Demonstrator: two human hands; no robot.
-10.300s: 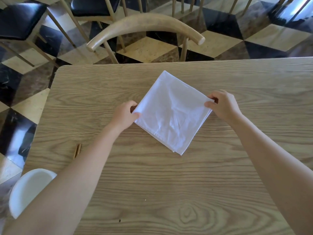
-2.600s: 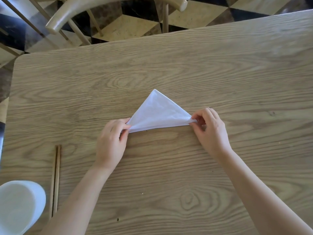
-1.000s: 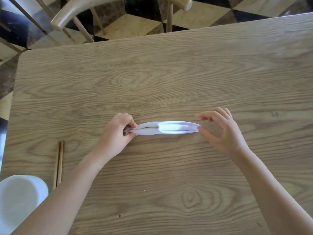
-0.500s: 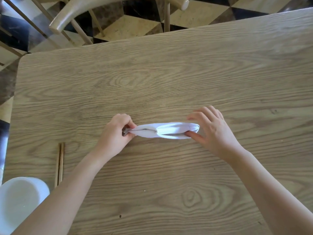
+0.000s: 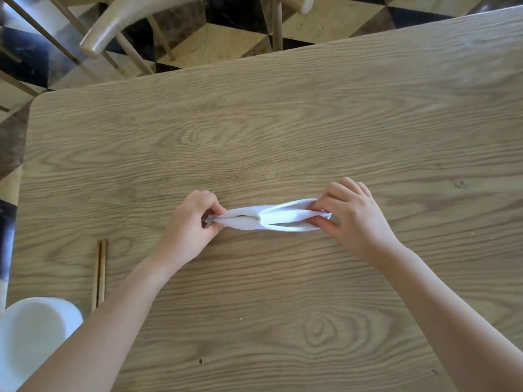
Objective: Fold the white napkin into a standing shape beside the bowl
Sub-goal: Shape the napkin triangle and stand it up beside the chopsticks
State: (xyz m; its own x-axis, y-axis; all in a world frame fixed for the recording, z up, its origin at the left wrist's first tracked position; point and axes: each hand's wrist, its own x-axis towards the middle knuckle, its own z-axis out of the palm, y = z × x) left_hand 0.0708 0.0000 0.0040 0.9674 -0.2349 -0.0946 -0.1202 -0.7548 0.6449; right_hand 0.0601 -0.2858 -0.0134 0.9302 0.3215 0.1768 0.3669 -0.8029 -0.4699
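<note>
The white napkin (image 5: 271, 219) lay in the head view as a narrow, puffed band running left to right on the wooden table (image 5: 283, 131), near its middle and well apart from the white bowl (image 5: 31, 335) at the lower left corner. By the look of it the early folds were done, since the cloth was gathered into several layers with a seam near its centre. It was not yet standing, nor beside the bowl, so shaping and placing were probably left. The left hand (image 5: 189, 224) was clenched on the band's left end, pinching it between thumb and curled fingers. The right hand (image 5: 351, 219) grasped the right end, thumb below and fingers arched over the top. Both forearms reached in from the near edge. A pair of chopsticks (image 5: 99, 274) lay just beside the bowl.
</note>
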